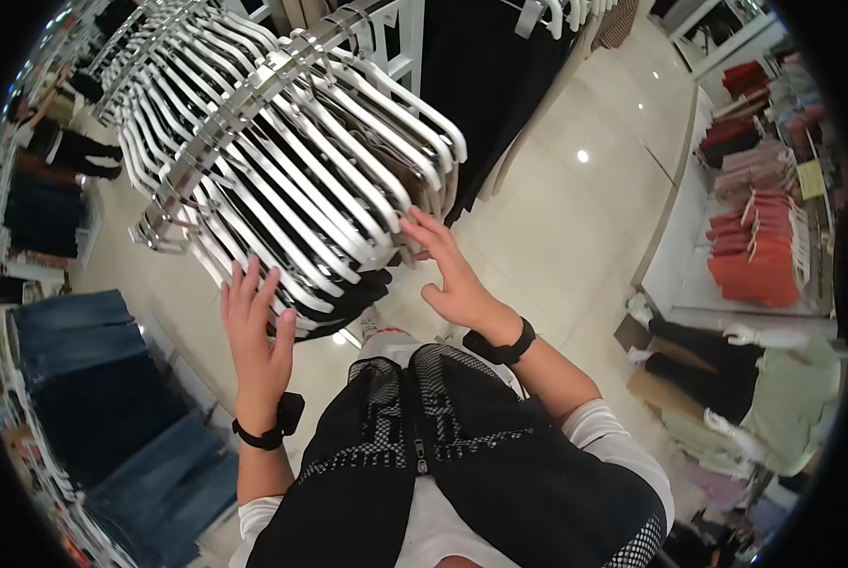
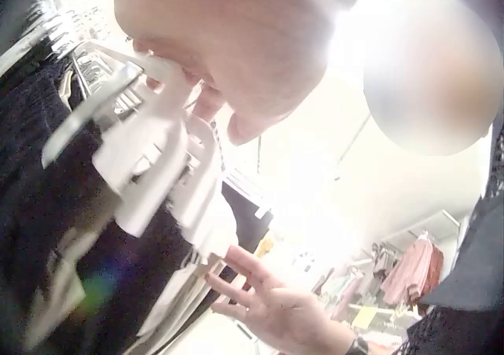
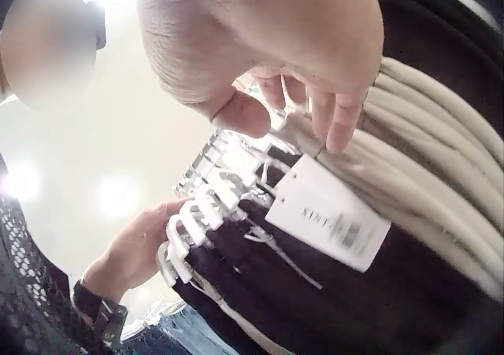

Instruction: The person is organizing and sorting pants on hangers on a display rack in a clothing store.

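White hangers with dark and beige garments hang close together on a metal rail. My left hand lies at the hangers' near left ends, fingers extended and spread. My right hand is at their right ends, its fingers touching the hangers and beige cloth. In the right wrist view, the right fingers rest against beige garments, beside a white price tag hanging over black cloth. The left wrist view shows my left hand over white hanger ends, its fingertips partly hidden.
Folded jeans lie on the left. Black garments hang behind the rail. On the right, red and pink clothes hang by a shelf, with a mannequin in a green top below. Pale tiled floor lies between.
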### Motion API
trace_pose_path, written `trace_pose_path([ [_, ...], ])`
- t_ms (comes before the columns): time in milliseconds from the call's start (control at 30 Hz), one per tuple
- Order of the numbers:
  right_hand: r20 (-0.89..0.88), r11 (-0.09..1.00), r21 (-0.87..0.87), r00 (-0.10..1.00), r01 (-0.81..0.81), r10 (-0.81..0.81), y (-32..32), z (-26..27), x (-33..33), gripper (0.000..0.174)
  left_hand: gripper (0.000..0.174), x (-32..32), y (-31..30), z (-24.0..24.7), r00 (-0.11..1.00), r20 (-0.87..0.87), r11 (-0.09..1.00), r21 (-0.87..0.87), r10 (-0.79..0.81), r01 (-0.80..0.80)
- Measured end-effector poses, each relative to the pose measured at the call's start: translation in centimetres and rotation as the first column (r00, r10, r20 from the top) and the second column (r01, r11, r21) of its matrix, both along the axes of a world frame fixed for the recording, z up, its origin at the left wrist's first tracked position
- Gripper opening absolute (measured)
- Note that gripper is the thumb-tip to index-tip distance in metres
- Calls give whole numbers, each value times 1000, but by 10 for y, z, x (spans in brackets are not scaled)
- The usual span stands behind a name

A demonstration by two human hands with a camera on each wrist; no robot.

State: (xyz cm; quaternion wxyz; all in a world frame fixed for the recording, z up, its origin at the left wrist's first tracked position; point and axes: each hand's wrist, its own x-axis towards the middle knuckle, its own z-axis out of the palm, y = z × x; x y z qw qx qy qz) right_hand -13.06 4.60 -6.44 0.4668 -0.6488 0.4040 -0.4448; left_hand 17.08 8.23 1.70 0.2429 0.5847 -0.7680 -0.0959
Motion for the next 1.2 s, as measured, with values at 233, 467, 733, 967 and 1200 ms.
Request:
trace_pose_path([
  [233,-44,995,95,998,-41,45,-8,-19,-75,87,51,-49,53,-8,960,100,965,-46,260,-257],
  [467,-38,997,-67,998,44,-47,-63,-9,-73,87,60,-74,84,-13,940,-29,938,-58,341,-342],
  [733,-9,996,65,998,-61,61,-71,-16,-79,70,53,-70,66,-16,919,-36,880,-273,393,-388],
  [967,130,937,230,963,-262,237,-76,19,-63,60,47,-39,18,-22,929,-50,898,-241,366,-367],
  [1200,-152,997,-57,987,41,-50,-112,2,-89,51,52,-16,-5,-2,956,39,952,-111,292,-286],
])
